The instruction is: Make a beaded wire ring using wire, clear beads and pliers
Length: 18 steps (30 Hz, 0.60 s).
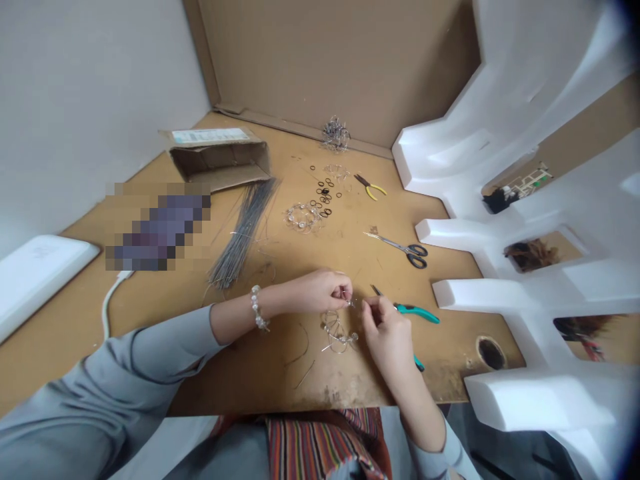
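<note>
Near the front of the table, my left hand (333, 291) pinches a beaded wire piece (340, 337) between thumb and fingers. Loops of thin silver wire and clear beads hang below those fingertips. Just to the right, my right hand (387, 327) is closed in a pinch, its fingertips a short gap from the left ones. Whatever it grips is too fine to make out. Teal-handled pliers (419, 312) lie behind my right hand, partly covered by it. Scissors (400, 248) with black handles rest farther back.
A bundle of grey wires (243, 233) lies left of centre, beside an open cardboard box (220, 160). Behind my hands are a beaded ring (303, 217), several small black rings (325, 193), yellow-handled pliers (371, 187) and a wire tangle (335, 133). White foam (470, 293) borders the right.
</note>
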Available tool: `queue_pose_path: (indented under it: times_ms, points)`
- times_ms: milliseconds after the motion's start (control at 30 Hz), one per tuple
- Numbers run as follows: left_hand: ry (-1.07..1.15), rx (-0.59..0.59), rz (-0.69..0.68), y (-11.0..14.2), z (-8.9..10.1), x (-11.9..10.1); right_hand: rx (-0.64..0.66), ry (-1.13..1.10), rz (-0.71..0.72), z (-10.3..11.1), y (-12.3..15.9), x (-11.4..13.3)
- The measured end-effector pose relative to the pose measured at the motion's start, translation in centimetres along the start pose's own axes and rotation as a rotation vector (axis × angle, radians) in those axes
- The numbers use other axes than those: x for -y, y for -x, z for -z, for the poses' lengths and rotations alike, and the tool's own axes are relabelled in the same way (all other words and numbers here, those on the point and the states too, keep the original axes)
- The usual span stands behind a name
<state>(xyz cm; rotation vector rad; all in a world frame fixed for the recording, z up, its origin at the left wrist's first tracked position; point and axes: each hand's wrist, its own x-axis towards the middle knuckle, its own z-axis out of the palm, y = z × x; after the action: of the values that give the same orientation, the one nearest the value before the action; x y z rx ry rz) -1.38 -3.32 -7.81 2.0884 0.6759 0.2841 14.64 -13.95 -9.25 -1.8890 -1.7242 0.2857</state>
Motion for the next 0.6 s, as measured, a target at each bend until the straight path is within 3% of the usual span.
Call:
queue_pose_path:
  times_ms: [167,600]
  points:
    - [0.014,-0.009,-0.022,0.0,-0.2,0.1,0.064,-0.224,-0.066,0.3,0.8,-0.6]
    - [-0.11,-0.119,-0.054,0.2,-1.2,-0.8,0.005,-0.081,0.051,0.3,0.8,0.0]
